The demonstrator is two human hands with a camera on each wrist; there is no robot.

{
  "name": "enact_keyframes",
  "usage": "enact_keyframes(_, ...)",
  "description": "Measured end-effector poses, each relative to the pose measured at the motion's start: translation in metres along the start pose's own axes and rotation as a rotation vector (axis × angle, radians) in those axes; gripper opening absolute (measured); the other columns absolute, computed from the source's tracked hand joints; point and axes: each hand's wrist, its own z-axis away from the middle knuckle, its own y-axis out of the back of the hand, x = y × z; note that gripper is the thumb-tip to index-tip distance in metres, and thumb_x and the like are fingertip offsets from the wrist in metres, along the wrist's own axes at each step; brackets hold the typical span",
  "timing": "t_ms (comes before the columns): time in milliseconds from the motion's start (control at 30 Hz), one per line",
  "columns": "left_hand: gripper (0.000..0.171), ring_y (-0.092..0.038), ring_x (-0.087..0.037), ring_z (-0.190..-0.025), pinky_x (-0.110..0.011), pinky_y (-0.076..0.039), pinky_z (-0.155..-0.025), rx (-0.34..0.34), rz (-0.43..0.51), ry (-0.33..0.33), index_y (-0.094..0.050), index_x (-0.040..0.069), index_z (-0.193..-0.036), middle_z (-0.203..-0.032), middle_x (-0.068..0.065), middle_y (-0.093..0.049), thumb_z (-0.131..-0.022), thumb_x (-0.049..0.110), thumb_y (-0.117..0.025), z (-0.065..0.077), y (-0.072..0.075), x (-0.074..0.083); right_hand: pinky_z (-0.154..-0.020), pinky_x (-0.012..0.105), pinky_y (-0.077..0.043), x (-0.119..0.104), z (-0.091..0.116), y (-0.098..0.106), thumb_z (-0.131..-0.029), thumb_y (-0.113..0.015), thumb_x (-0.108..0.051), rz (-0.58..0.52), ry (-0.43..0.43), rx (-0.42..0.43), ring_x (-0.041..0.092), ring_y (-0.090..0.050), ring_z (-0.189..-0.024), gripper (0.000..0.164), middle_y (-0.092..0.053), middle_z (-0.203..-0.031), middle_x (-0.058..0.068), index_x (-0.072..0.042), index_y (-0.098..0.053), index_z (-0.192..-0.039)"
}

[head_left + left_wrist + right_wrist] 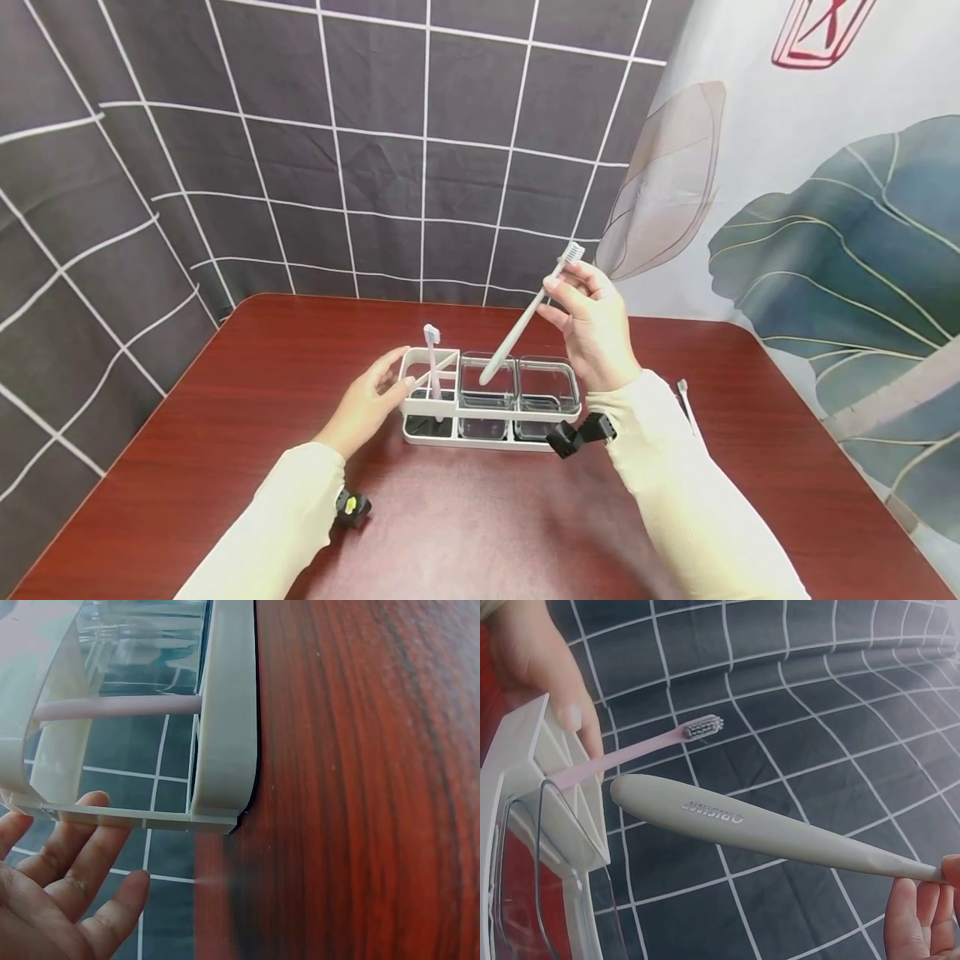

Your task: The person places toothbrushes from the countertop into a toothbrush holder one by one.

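Observation:
Between thumb and fingers, my right hand (596, 325) pinches a grey-green toothbrush (517, 332) near its bristle head. Its handle slants down to the left over the middle of a white toothbrush holder (491, 412), and the handle's end is apart from the holder in the right wrist view. My left hand (367, 400) grips the holder's left end, thumb on the rim and fingers against the side (90, 859). A pink toothbrush (630, 754) stands tilted in the divided left compartment, bristles up.
Two clear cups (547, 385) sit in the holder's middle and right places. On the red-brown table (465, 517), another toothbrush (684, 396) lies right of the holder, partly hidden by my right sleeve, with something dark beside it. A dark gridded curtain (375, 183) hangs behind.

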Motion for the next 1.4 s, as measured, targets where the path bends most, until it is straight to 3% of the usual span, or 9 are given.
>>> enact_keyframes(833, 0.056, -0.045, -0.04, -0.131, -0.056, -0.036, -0.105, 0.005, -0.005, -0.002, -0.041, 0.016, -0.146, -0.145, -0.017, -0.046, -0.095, 0.027, -0.06, 0.001, 0.001, 0.005, -0.062, 0.022, -0.055, 0.0, -0.001, -0.012, -0.09, -0.053, 0.012, 0.001, 0.017, -0.011, 0.009, -0.059, -0.075, 0.025, -0.057, -0.084, -0.003, -0.01, -0.054, -0.102)
enact_keyframes(1100, 0.055, -0.046, -0.038, -0.131, -0.056, -0.036, -0.106, 0.009, 0.006, 0.003, -0.041, 0.017, -0.146, -0.143, -0.017, -0.048, -0.095, 0.028, -0.06, 0.0, 0.001, 0.005, -0.062, 0.023, -0.055, 0.008, -0.003, -0.022, -0.089, -0.056, 0.011, -0.017, 0.028, -0.016, 0.009, -0.06, -0.077, 0.025, -0.055, -0.086, -0.001, -0.011, -0.055, -0.1)
enact_keyframes(1400, 0.054, -0.044, -0.041, -0.131, -0.054, -0.036, -0.106, 0.011, 0.006, -0.007, -0.042, 0.016, -0.145, -0.145, -0.018, -0.045, -0.095, 0.025, -0.06, 0.0, 0.002, 0.003, -0.063, 0.024, -0.056, 0.028, 0.001, -0.036, -0.087, -0.059, 0.011, 0.066, 0.017, -0.041, 0.008, -0.058, -0.074, 0.025, -0.055, -0.082, -0.003, -0.007, -0.057, -0.104)
